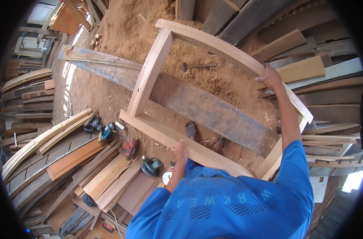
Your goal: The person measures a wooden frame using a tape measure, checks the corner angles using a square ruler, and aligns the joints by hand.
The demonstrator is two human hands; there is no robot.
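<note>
A large rectangular frame of pale wood (151, 71) is held up in front of me, tilted across my body. My left hand (179, 154) is closed around its near rail (159, 131), close to my waist. Farther out, my right hand (272, 79) grips the far rail (217, 46) toward its right end, arm stretched out. The rail ends jut slightly past the corner joints. Through the opening shows a long, worn blue-grey board (213, 109), with a hammer (199, 66) lying in the sawdust beyond it.
Power tools lie at the left: a teal one (108, 130), a red one (130, 149) and a round dark-green one (150, 166), with a cord among them. Stacked planks (105, 177) fill the lower left. More boards (301, 71) lean at the right. Sawdust (125, 28) covers the ground.
</note>
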